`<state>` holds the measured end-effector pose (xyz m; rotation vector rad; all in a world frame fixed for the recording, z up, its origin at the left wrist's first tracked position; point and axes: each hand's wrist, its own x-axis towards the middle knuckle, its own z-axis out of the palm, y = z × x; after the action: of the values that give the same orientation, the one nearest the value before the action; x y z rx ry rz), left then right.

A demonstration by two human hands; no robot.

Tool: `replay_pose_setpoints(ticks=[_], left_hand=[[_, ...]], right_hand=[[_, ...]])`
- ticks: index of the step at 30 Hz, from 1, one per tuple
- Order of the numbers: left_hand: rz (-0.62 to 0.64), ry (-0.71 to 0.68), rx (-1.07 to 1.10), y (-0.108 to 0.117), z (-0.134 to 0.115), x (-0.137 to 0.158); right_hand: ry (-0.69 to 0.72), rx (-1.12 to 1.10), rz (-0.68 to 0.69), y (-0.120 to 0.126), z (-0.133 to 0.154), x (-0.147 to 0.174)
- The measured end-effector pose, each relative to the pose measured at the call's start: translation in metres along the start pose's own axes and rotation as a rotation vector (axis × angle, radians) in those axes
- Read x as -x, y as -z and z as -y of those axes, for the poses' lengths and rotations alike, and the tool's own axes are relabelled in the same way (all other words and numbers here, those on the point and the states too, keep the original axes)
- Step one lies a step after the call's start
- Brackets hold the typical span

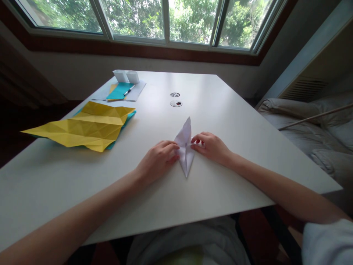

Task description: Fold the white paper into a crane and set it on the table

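A white sheet of origami paper [185, 138], folded into a narrow diamond with a slit down its lower half, lies on the white table in front of me. My left hand [162, 158] grips its left edge between thumb and fingers. On the other side, my right hand [208, 145] pinches a small flap at the right edge, near the middle. The upper point of the paper rises a little off the table, while the lower point faces me. Fingertips hide parts of both side edges.
Creased yellow paper [93, 127] lies over teal paper [128, 117] at the left. Behind it are a pen [129, 90], a teal sheet [118, 92] and two small white boxes [133, 77]. Two round discs [175, 103] sit mid-table. A cushioned seat [289, 114] stands beyond the right edge.
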<state>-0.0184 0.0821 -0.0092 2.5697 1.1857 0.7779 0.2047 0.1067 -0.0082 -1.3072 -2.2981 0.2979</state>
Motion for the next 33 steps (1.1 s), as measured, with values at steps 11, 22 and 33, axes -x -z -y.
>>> replay_pose_setpoints(ticks=[11, 22, 33], left_hand=[[0.044, -0.057, -0.086, -0.001, 0.003, -0.001], [0.240, -0.244, -0.312, 0.003, -0.025, 0.005], [0.251, -0.242, -0.345, 0.004, -0.026, 0.004]], right_hand=[[0.001, -0.020, -0.016, 0.000, -0.003, -0.003], [0.165, 0.073, 0.035, 0.015, 0.000, -0.007], [0.227, 0.560, 0.424, 0.058, 0.025, -0.057]])
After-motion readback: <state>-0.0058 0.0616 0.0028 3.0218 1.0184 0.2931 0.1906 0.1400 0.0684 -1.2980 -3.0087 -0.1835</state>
